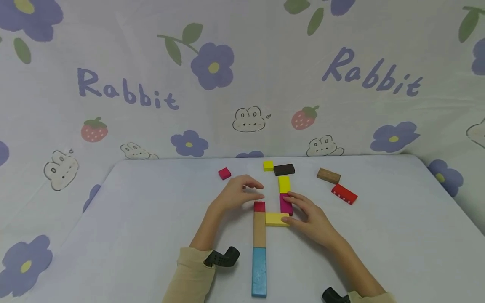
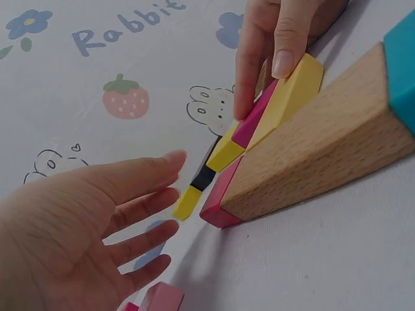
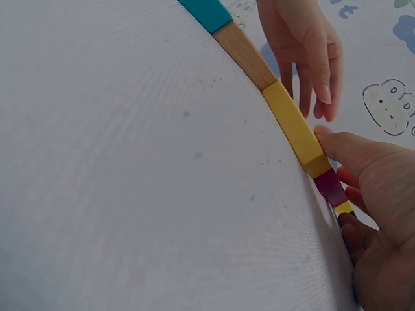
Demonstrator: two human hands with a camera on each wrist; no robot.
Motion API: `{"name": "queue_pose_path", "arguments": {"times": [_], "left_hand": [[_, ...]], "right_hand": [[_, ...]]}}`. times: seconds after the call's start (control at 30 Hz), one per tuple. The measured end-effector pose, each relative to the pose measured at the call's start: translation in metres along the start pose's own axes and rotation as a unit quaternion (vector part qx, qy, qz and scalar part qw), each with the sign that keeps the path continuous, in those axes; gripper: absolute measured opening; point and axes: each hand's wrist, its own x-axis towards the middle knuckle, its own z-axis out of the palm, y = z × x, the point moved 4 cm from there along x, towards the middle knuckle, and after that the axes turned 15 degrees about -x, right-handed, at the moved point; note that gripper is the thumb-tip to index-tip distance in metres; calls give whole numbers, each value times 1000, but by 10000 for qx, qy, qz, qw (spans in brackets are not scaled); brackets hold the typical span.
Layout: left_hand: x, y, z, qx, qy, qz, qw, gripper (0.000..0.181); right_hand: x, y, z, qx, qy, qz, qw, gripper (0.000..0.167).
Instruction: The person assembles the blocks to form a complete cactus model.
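Note:
A row of blocks runs away from me: a blue block (image 1: 259,272), a plain wooden block (image 1: 259,229) and a small red block (image 1: 259,206) at the far end. A pale yellow block (image 1: 275,219) juts right from near the row's top. Beyond its right end lie a magenta block (image 1: 285,203) and a bright yellow block (image 1: 284,184). My right hand (image 1: 312,221) rests its thumb on the pale yellow block and touches the magenta one with its fingers. My left hand (image 2: 78,220) hovers beside the red block, fingers apart and holding nothing.
Past the bright yellow block lie a dark block (image 1: 284,169) and a small yellow cube (image 1: 268,165). A pinkish-red cube (image 1: 225,173) sits beyond my left hand. A brown block (image 1: 329,175) and a red dotted block (image 1: 344,194) lie at the far right.

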Motion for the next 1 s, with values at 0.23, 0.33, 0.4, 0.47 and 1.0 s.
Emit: {"name": "queue_pose_path", "arguments": {"times": [0.23,0.33,0.4,0.47,1.0], "left_hand": [[17,1,5,-158,-29,154,9998,29],[24,1,6,-178,-65,185,9997,29],[28,2,7,-199,-99,208,9995,29],[30,3,7,-208,-133,239,9994,29],[-5,17,22,31,492,-160,9987,29]], "right_hand": [[-1,1,0,-5,45,-48,10000,64],[-1,0,-1,15,43,-42,10000,64],[-1,-1,-2,0,47,-33,10000,64],[-2,-1,-3,-36,58,-22,10000,64],[-10,0,-16,-197,4,76,9998,63]]}}
